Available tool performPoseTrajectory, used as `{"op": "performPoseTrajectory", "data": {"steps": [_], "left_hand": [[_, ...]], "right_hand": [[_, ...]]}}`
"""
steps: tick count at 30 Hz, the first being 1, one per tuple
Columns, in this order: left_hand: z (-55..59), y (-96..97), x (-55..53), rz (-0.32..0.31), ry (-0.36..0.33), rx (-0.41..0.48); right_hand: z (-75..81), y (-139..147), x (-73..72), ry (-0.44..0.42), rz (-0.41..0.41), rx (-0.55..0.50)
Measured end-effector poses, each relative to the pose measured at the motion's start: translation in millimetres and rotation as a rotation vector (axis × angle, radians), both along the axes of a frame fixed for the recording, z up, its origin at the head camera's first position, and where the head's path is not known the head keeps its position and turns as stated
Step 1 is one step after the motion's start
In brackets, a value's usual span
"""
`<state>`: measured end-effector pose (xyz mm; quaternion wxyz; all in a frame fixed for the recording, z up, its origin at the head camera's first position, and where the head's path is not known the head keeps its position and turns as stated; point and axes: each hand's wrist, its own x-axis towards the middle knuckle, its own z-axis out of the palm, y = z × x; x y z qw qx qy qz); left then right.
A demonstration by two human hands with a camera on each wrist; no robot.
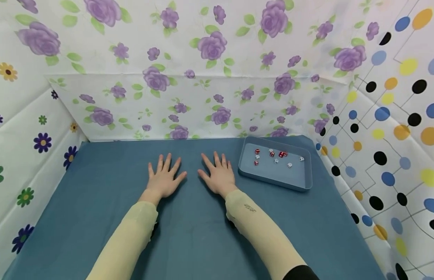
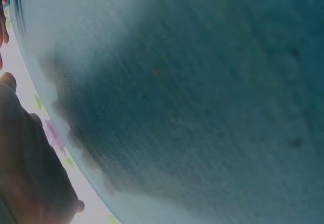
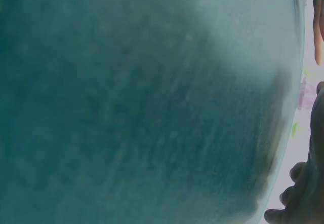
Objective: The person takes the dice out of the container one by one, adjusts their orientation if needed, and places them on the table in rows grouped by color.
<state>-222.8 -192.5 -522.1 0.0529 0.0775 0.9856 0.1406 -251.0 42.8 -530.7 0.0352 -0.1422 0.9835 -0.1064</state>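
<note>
1. The counter (image 1: 80,210) is covered in blue.
2. The back wall (image 1: 188,35) is faced in white, printed with purple roses (image 1: 212,46) and crossed by a level crease (image 1: 238,76).
3. The left wall (image 1: 13,136) is patterned with scattered flowers (image 1: 42,142).
4. The right wall (image 1: 395,97) is dotted in black, blue, yellow and orange.

Booth-like, sheet-walled spot; home, lab or office cannot be told. Blue tablecloth (image 1: 194,241), rose-print sheet (image 1: 199,105) at back, daisy-print sheet (image 1: 24,144) at left, polka-dot sheet (image 1: 395,140) at right.

Pale yel. sleeves (image 1: 122,237), dk script (image 1: 250,208), blk band (image 1: 301,273)
</note>
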Motion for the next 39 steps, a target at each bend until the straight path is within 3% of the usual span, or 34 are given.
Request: {"op": "performPoseTrajectory", "data": {"steps": [10, 17, 25, 31, 39], "left_hand": [[8.4, -2.0, -1.4, -0.035, 0.036, 0.053], [17.2, -3.3, 5.8, -0.044, 0.039, 0.120], [22.4, -3.0, 18.5, -0.058, 0.084, 0.213], [27.5, -4.7, 27.2, -0.058, 0.115, 0.312], [28.6, -7.2, 37.5, -0.055, 0.152, 0.382]], "right_hand": [[15.7, 6, 1.9, -0.007, 0.080, -0.126], [20.2, 17, 4.4, 0.011, 0.109, -0.220], [28.2, 46, 5.9, 0.089, 0.156, -0.313], [37.3, 80, 7.5, 0.111, 0.094, -0.408], [43.0, 125, 11.2, 0.131, -0.009, -0.462]]}}
